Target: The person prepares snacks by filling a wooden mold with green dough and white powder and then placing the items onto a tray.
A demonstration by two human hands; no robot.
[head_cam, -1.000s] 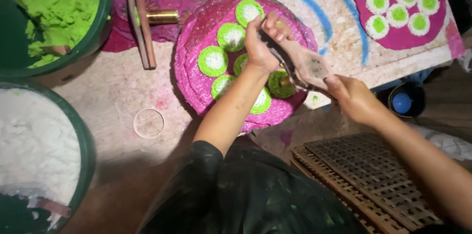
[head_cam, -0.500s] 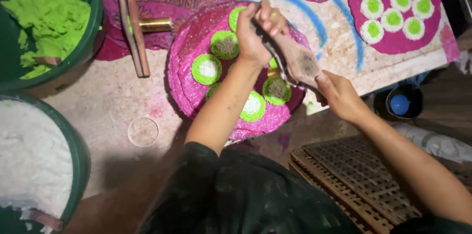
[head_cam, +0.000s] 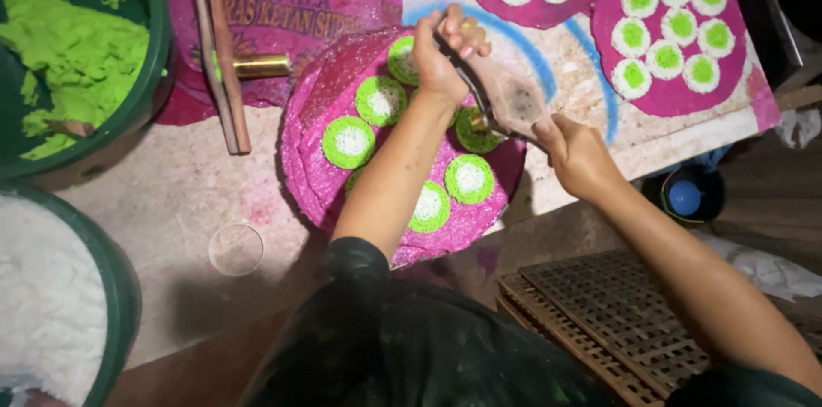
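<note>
Above the pink tray (head_cam: 312,172) of green cakes (head_cam: 348,142), the left hand (head_cam: 441,52) and right hand (head_cam: 575,154) clench the wooden press (head_cam: 505,99) at opposite ends, apparently steadying it.

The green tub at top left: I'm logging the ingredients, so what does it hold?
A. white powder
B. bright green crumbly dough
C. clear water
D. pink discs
B: the green tub at the top left holds a heap of bright green crumbly dough; the white powder fills the other tub below it.
</note>
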